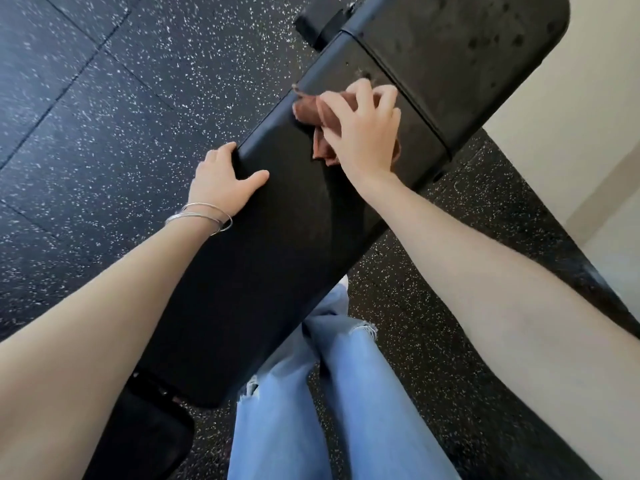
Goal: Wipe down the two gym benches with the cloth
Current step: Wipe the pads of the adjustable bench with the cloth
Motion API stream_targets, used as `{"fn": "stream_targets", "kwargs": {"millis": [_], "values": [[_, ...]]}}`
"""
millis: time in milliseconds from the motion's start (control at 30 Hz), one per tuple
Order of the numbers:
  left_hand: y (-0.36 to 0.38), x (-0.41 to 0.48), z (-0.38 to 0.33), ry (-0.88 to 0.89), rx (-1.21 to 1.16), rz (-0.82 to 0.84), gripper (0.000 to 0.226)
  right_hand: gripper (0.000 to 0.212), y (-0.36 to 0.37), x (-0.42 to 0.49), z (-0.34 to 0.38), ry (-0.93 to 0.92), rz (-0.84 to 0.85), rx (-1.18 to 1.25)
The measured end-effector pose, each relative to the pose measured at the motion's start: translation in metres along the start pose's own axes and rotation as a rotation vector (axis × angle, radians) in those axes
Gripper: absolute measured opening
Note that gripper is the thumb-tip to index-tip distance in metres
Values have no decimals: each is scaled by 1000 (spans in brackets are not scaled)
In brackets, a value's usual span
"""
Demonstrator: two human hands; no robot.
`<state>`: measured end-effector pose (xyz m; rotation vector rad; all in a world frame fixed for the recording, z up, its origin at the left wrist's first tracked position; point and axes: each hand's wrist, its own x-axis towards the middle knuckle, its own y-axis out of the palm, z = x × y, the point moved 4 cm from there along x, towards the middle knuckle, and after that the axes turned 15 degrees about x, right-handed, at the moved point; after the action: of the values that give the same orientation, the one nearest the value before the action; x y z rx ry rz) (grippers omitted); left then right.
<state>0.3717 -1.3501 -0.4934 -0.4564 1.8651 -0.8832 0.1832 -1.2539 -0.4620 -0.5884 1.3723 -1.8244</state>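
- Right hand (363, 133) gripped, it seemed, the bunched cloth (308, 109) on the bench (277, 254).
- Left hand (221, 181) clasped the bench edge.
- Bunched so, the cloth might miss spots.

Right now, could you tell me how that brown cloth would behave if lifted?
Probably floppy: the cloth lies bunched in folds under the right hand. Likely light too, since it looks thin against the bench.

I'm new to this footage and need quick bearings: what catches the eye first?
The right hand holds a brown cloth against the long black bench pad at centre. The left hand, silver bangles on its wrist, grips the pad's left edge. Dark spots mark the second pad at top right.
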Motion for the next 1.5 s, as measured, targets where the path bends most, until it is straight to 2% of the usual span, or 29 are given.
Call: {"fn": "stream_targets", "kwargs": {"millis": [100, 200, 333, 400, 567, 667, 867, 967, 1033, 1167, 1300, 1367, 1500], "values": [[-2, 4, 4, 11, -69, -7, 65, 28, 6, -73, 2, -134, -63, 76], [-1, 5, 10, 42, -84, 4, 62, 26, 20, -146, 12, -292, 2, 97], [-1, 7, 13, 88, -113, 33, 60, 24, 21, -119, 17, -387, 22, 63], [-3, 11, 14, 96, -122, 48, 57, 24, 20, -74, 29, -318, 28, 30], [-8, 17, 14, 149, -134, 102, 49, 27, 24, 43, 60, 64, -30, -28], [-9, 19, 20, 181, -147, 111, 43, 31, 32, 58, 77, 153, -11, -59], [-6, 15, 31, 195, -100, 147, 63, 33, 34, 11, 85, -147, 163, -83], [-7, 20, 30, 218, -88, 135, 67, 34, 26, 28, 75, -310, 228, -108], [-3, 21, 30, 211, -82, 140, 71, 36, 22, 41, 59, -349, 233, -147], [2, 20, 30, 196, -59, 153, 74, 37, 14, 58, 21, -125, 103, -176], [4, 16, 28, 194, -32, 149, 76, 32, 14, 54, 28, 113, 26, -103], [2, 14, 25, 162, -41, 130, 77, 31, 19, 35, 48, 27, 80, -81], [-3, 13, 12, 159, -29, 90, 70, 37, 26, -7, 72, -359, 307, -87]]}}
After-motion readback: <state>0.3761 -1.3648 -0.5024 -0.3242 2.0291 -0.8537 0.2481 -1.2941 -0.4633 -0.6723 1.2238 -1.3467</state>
